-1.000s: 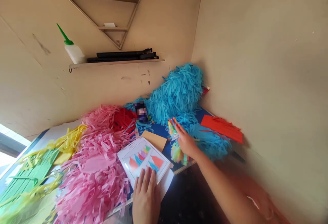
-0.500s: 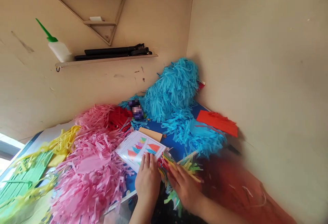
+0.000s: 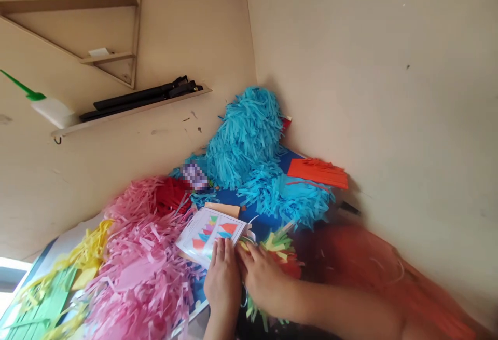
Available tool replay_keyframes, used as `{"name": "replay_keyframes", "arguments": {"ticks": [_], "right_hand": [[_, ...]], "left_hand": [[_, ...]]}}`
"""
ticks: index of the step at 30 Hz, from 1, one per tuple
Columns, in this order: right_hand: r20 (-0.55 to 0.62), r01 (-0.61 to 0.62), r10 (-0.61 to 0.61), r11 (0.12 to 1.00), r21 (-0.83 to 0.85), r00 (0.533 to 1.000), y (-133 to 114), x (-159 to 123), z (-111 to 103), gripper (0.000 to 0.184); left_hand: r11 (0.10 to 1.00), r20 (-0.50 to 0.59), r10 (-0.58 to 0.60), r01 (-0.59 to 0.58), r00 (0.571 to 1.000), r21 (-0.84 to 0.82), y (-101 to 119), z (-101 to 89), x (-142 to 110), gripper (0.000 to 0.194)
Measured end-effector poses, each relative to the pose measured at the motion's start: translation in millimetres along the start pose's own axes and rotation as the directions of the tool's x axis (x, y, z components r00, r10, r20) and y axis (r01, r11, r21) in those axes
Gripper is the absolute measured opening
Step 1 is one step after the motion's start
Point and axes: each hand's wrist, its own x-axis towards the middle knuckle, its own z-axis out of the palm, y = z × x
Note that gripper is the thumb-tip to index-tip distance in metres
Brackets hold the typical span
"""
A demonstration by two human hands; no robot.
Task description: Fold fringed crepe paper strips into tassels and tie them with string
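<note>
My left hand [image 3: 222, 280] grips the near edge of a clear plastic packet [image 3: 190, 240], its fingers laid over the top. A printed card with coloured tassel pictures shows in the packet. Close beside it, my right hand [image 3: 264, 280] is closed on a multicoloured tissue-paper tassel bundle [image 3: 283, 246] at the packet's right side. Green, yellow and orange strips stick out past the fingers and hang below the hand. Both thumbs are largely hidden, and where the bundle meets the packet is covered by my fingers.
Pink fringed paper [image 3: 143, 272] heaps up left, with yellow strips [image 3: 91, 249] and green sheets [image 3: 46, 298] beyond. Blue fringe [image 3: 249, 132] piles against the corner. An orange fringed stack [image 3: 317, 174] lies right. A wall shelf [image 3: 136, 111] holds a glue bottle [image 3: 54, 110].
The camera view has shifted and tilted. My right hand has moved in against my left hand and the packet's edge, bringing the tassel bundle with it. My left hand stays on the packet.
</note>
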Motion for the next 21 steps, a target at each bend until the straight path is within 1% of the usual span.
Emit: {"name": "replay_keyframes", "arguments": {"ticks": [3,5,7,9,11,13,15,18,19,20,21], "right_hand": [[-0.003,-0.033,0.033,0.999,-0.006,0.999,-1,7,14,0.052],[-0.011,-0.027,0.027,0.999,0.037,1.000,4,12,18,0.052],[-0.012,0.056,-0.055,0.991,0.126,0.998,13,17,14,0.051],[-0.005,0.125,-0.127,0.970,0.208,0.992,23,18,6,0.050],[0.006,0.119,-0.125,0.962,0.247,0.992,32,13,-4,0.048],[0.010,0.105,-0.112,0.957,0.269,0.994,37,1,-10,0.046],[-0.037,0.091,-0.084,0.951,0.297,0.996,40,-16,-12,0.048],[-0.191,0.050,0.016,0.942,0.333,0.981,47,-34,-10,0.064],[-0.235,0.027,0.058,0.939,0.344,0.970,51,-35,-9,0.065],[-0.258,-0.008,0.106,0.935,0.354,0.960,56,-31,-9,0.062],[-0.254,-0.063,0.163,0.930,0.362,0.953,63,-25,-10,0.056]], "left_hand": [[0.999,0.050,0.025,-0.027,0.998,0.033,1,-5.9,-3,0.046],[0.998,0.067,0.044,-0.047,0.997,0.052,2,-9.1,-4,0.048],[0.996,0.068,0.053,-0.058,0.996,0.070,3,-12.2,-4,0.049],[0.994,0.073,0.066,-0.072,0.995,0.081,3,-14.9,-4,0.049],[0.993,0.086,0.079,-0.085,0.993,0.076,4,-16.5,-3,0.048],[0.993,0.095,0.088,-0.094,0.992,0.066,5,-16.3,-2,0.048],[0.993,0.094,0.095,-0.101,0.991,0.061,6,-14.5,-2,0.046],[0.994,0.088,0.086,-0.091,0.992,0.052,7,-10.6,-3,0.044],[0.995,0.089,0.085,-0.089,0.992,0.046,8,-9.5,-3,0.044],[0.996,0.091,0.082,-0.086,0.992,0.038,8,-8.8,-2,0.045],[0.996,0.093,0.082,-0.085,0.992,0.032,8,-8.4,-2,0.045]]}}
